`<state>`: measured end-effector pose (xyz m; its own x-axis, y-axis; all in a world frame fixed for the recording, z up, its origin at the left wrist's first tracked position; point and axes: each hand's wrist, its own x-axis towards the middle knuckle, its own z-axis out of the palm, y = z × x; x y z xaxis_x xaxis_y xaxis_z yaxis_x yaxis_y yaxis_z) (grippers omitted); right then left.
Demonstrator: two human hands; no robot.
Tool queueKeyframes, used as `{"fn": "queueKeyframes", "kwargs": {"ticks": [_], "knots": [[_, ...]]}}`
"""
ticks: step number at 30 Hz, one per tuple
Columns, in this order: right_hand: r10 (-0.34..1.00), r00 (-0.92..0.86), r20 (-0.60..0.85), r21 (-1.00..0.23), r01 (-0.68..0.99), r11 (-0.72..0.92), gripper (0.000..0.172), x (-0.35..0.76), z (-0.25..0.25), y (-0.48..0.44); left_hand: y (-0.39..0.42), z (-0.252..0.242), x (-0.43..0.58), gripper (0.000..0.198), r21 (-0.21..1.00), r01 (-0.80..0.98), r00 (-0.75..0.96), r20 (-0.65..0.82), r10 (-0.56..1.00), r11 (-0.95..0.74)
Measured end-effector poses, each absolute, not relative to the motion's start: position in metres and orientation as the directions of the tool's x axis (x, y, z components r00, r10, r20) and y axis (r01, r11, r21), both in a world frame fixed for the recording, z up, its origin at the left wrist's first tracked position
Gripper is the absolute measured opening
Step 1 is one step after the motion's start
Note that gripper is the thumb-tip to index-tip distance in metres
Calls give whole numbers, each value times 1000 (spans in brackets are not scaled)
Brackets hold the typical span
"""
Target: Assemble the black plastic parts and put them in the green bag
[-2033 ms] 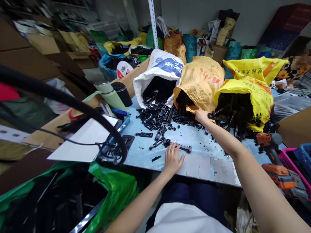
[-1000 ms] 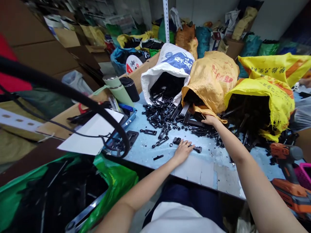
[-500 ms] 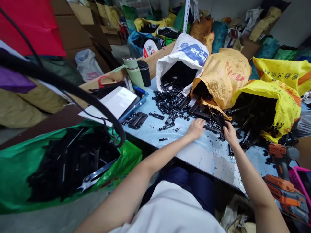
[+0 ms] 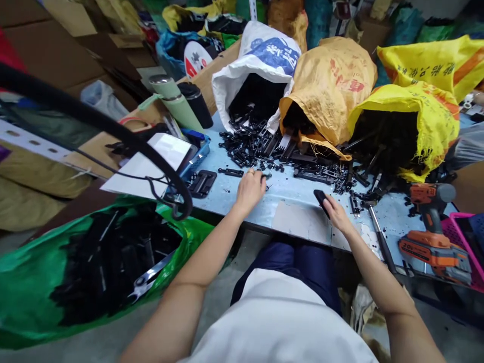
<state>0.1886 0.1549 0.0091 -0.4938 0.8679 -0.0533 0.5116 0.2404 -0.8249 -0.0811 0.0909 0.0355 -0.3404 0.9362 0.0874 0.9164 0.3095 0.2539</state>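
Observation:
My left hand (image 4: 249, 190) rests knuckles-up on the light blue table (image 4: 295, 209), fingers curled over small black plastic parts at the edge of the scattered pile (image 4: 260, 146). A ring shows on one finger. My right hand (image 4: 335, 213) is closed on a black plastic piece (image 4: 321, 198) held just above the table's front part. Behind both hands, black parts spill from a white sack (image 4: 260, 65), an orange-yellow sack (image 4: 328, 85) and a bright yellow sack (image 4: 412, 116).
An orange cordless drill (image 4: 434, 242) lies at the right beside a pink basket (image 4: 463, 237). A green bag of black parts (image 4: 86, 267) sits on the floor at left. Two flasks (image 4: 181, 106), a blue tray with white paper (image 4: 159, 159) and a thick black cable (image 4: 94, 126) occupy the left.
My right hand pulled back from the sacks toward me with a black piece in it. My left hand shifted left to the scattered parts. The camera tilted down and left.

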Motion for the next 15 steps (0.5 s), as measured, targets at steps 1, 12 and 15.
{"fn": "queueKeyframes", "kwargs": {"ticks": [1,12,15], "knots": [[826,-564,-9,-742,557,373,45,191,8,150,84,38,-70,22,244,943,-246,52,968,227],[750,-660,44,-238,722,649,34,230,4,117,69,-18,-2,11,287,946,154,20,988,-153],[936,-346,64,-190,917,352,57,218,-1,116,65,-23,-3,18,399,904,146,47,988,-153]]}}
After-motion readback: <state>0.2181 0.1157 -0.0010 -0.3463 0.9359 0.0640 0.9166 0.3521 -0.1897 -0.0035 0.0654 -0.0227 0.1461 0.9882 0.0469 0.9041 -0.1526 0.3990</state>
